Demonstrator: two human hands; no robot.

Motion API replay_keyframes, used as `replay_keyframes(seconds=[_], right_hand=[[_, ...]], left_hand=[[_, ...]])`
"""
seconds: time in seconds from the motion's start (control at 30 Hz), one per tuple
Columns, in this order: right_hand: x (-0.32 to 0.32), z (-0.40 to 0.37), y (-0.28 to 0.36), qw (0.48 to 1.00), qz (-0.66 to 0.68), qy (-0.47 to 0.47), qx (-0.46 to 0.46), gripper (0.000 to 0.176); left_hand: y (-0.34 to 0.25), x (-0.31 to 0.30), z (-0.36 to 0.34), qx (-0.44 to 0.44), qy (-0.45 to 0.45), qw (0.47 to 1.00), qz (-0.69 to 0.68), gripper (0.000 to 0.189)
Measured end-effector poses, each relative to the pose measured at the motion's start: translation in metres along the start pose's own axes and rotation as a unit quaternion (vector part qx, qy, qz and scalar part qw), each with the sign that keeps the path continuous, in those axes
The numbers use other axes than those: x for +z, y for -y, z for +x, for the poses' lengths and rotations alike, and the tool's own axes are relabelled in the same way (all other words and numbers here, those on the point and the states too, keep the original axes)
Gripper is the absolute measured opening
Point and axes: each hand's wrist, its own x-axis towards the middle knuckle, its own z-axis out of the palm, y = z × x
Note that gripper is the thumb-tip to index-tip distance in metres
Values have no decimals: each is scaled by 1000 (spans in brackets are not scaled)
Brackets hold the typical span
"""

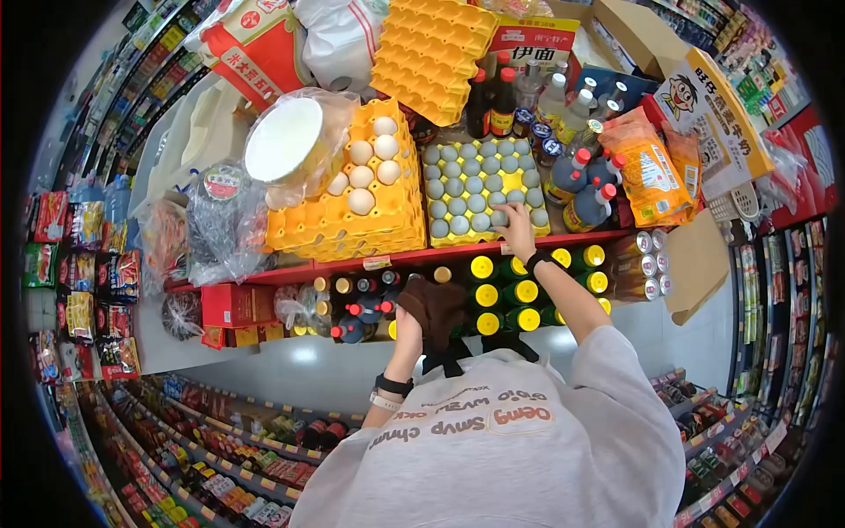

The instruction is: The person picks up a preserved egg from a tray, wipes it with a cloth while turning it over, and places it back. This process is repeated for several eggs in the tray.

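**A:** What sits closest to the viewer?

**B:** A grey printed shirt fills the bottom of the view. Just above it the left hand (410,327) is raised, its fingers closed around a brown cloth (436,304) that drapes over them.

**A:** And the other hand?

**B:** The right hand (518,231) reaches further out, over yellow-capped bottles (493,295) on a lower shelf. It arrives at the front edge of a yellow tray (465,238) on the red shelf (352,264). The fingers rest, slightly bent, on the front row of pale green eggs (466,189). I cannot tell whether they grip one or only touch it.

**A:** So what stage is this?

**B:** It looks like first contact with the eggs. Nothing is lifted, and the tray is nearly full.

**A:** What does handling them call for?

**B:** Probably a light pinch from above, since the shells are fragile and packed close together.

**A:** What lies beyond?

**B:** To the left is an orange tray (352,224) with a few white eggs (374,163). To the right are red-capped sauce bottles (585,189). Behind them all is a stack of empty trays (431,48)
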Motion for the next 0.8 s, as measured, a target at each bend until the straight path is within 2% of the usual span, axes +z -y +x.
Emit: replay_keyframes(seconds=[0.3,0.5,0.67,0.8], right_hand=[[-5,-2,2,998,-52,-6,-23,49],[-4,2,7,997,-63,-5,-34,47],[-4,6,20,988,-111,46,-94,51],[-2,10,15,986,-106,50,-115,49]], left_hand=[[-1,8,-2,10,-21,1000,0,39],[-1,3,-1,27,4,1000,-4,41],[-6,7,0,16,12,1000,-10,36],[0,3,3,-2,-4,1000,-23,35]])
